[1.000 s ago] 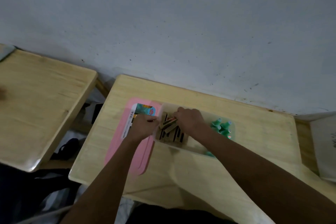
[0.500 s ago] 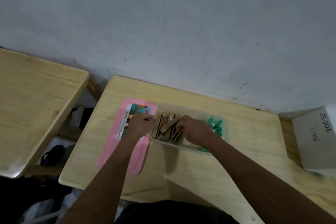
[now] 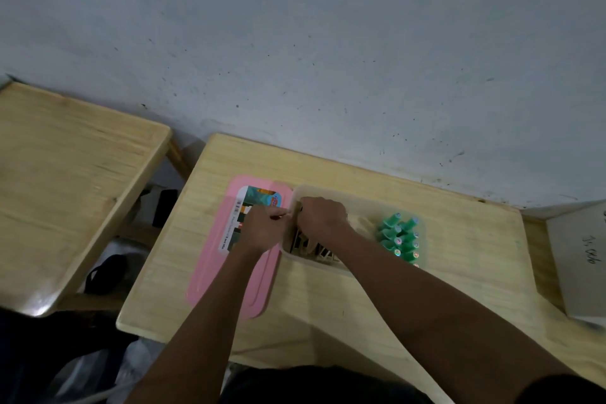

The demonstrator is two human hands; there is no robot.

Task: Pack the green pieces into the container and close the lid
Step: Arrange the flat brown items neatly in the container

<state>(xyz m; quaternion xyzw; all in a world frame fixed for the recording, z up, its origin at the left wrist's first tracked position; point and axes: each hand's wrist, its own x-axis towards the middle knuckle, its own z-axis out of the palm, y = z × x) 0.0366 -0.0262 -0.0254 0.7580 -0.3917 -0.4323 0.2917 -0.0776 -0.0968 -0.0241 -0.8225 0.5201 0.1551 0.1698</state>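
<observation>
A see-through container stands on a wooden table, its long side running left to right. The green pieces lie packed together in the right end of the container, stacked in short rows with small coloured tips pointing to the right. They touch no finger: both hands are at the opposite end, and a bare stretch of the container's floor lies between the right hand and the green pieces.

The right hand is inside the left end of the container, knuckles up and fingers curled downward onto a bundle of flat brown and dark sticks that fills that end. The fingertips are hidden under the hand, so I cannot tell whether they grasp a stick or only press on the bundle. The right forearm crosses the container's near wall.

The left hand sits just outside the container's left wall, touching the right hand. Its fingers are curled and the thumb and forefinger reach to the rim there, pinching the container.

The pink lid is off, lying flat on the table just beside the container's left wall, partly under the left hand. A printed label with a barcode is on its far end.

A second wooden table stands to the left, a white box with handwriting to the right, and a grey wall behind
</observation>
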